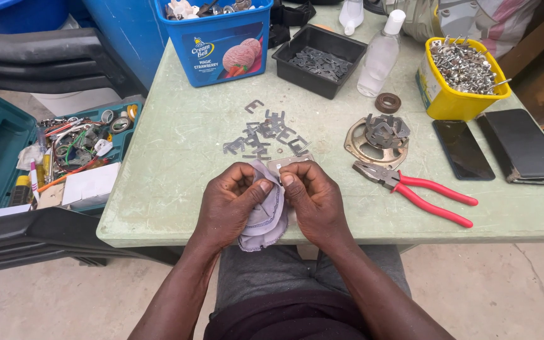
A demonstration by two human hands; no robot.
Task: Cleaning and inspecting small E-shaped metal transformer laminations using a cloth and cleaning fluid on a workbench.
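Both my left hand [231,201] and right hand [313,198] pinch the grey cloth [266,217] around one metal plate [288,162] — the loose plates [266,135] at twelve o'clock look unwiped.

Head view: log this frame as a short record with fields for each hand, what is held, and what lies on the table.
left hand: pinches a grey cloth
right hand: pinches a flat metal piece against the cloth
table: pale green, scuffed
loose plates: scattered beyond the hands
pliers: red handles, right of the hands
black tray: holds more plates
yellow tub: full of metal fasteners
toolbox: open, left of the table
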